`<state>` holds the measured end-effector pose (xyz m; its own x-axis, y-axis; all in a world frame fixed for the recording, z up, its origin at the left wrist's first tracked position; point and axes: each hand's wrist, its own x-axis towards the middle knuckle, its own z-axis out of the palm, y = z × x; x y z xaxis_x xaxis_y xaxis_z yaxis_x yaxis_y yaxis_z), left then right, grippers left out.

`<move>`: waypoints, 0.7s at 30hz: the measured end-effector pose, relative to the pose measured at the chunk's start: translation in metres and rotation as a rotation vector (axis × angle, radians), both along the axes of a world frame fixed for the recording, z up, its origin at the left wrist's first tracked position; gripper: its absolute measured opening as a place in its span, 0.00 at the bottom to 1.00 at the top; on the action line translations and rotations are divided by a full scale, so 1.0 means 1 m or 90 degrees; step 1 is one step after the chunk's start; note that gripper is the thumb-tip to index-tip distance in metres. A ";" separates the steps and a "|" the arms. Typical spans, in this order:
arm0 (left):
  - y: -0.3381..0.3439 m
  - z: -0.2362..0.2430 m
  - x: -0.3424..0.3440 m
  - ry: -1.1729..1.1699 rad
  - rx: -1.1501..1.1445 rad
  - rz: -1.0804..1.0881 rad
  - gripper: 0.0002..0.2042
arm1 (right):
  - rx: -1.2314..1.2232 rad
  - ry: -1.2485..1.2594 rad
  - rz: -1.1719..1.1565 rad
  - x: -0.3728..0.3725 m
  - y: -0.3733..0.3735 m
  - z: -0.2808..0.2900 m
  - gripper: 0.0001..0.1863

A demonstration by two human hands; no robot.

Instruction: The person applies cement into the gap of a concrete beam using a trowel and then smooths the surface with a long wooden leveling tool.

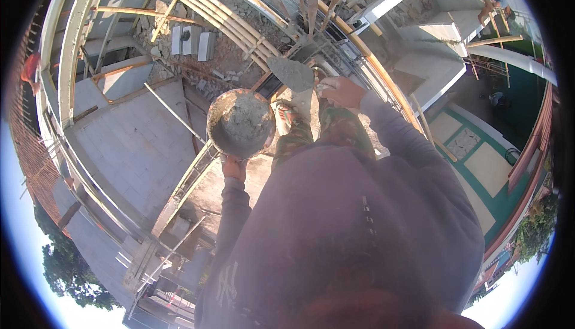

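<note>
My left hand (233, 166) grips the near side of a round bucket (238, 146), its fingers partly hidden under the bucket. Wet grey mortar (247, 116) lies inside, heaped toward the far side. In my right hand (342, 91) is a trowel, the handle mostly covered by my closed fingers. Its grey, mortar-smeared blade (290, 73) points left, beyond the bucket's far right edge and apart from it. Just past the blade, a grey patch (306, 46) sits among upright poles and timber formwork.
I stand high, one sandalled foot (286, 113) showing on a narrow board. Bamboo poles (209, 8) run across the far left, above rubble and pale blocks (205, 46). A grey block wall (132, 143) stands at left. Long timber (383, 71) crosses at right, beside white walls (434, 68).
</note>
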<state>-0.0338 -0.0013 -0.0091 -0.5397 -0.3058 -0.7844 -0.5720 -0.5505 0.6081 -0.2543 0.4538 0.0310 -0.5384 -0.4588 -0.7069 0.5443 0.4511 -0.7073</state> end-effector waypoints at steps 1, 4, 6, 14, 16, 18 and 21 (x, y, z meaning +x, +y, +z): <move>0.008 0.011 -0.010 0.005 0.000 -0.002 0.29 | 0.001 0.042 0.040 0.008 -0.008 0.004 0.26; 0.015 0.017 -0.020 0.037 0.014 -0.015 0.25 | 0.218 0.415 0.187 0.032 -0.043 0.010 0.26; -0.005 -0.016 -0.002 0.103 -0.355 -0.333 0.23 | 0.273 0.420 0.310 0.023 -0.079 0.039 0.24; 0.051 0.040 -0.033 0.161 -0.072 -0.095 0.27 | 0.277 0.367 0.485 0.028 -0.190 -0.006 0.18; 0.049 0.033 -0.026 0.185 -0.091 -0.121 0.28 | 0.227 0.353 0.389 0.045 -0.187 -0.031 0.19; 0.047 0.033 -0.023 0.161 -0.067 -0.088 0.28 | 0.180 0.305 0.376 0.055 -0.175 -0.031 0.21; 0.042 0.031 -0.021 0.164 -0.050 -0.064 0.28 | 0.142 0.232 0.326 0.070 -0.157 -0.014 0.23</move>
<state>-0.0550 0.0410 0.0223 -0.7492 -0.2944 -0.5933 -0.4422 -0.4447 0.7790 -0.1846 0.2971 0.0168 -0.5145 -0.5836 -0.6282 -0.0344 0.7461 -0.6650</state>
